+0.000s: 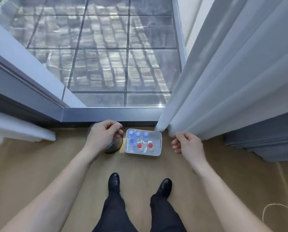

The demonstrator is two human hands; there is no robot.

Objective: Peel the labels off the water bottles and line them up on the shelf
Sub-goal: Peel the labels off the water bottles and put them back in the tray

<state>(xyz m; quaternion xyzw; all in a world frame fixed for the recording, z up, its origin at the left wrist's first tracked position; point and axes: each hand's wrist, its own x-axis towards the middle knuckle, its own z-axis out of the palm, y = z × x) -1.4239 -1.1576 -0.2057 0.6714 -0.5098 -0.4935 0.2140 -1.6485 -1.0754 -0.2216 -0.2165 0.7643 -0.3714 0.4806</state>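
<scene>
Bottles (140,142) stand upright in a white tray (158,150) on the floor — easy reach below. Left hand (101,135) and right hand (187,144) hover loosely curled, seemingly empty.

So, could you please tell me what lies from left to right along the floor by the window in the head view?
Dark round bin → white tray of water bottles → white curtain → grey folded fabric.
</scene>
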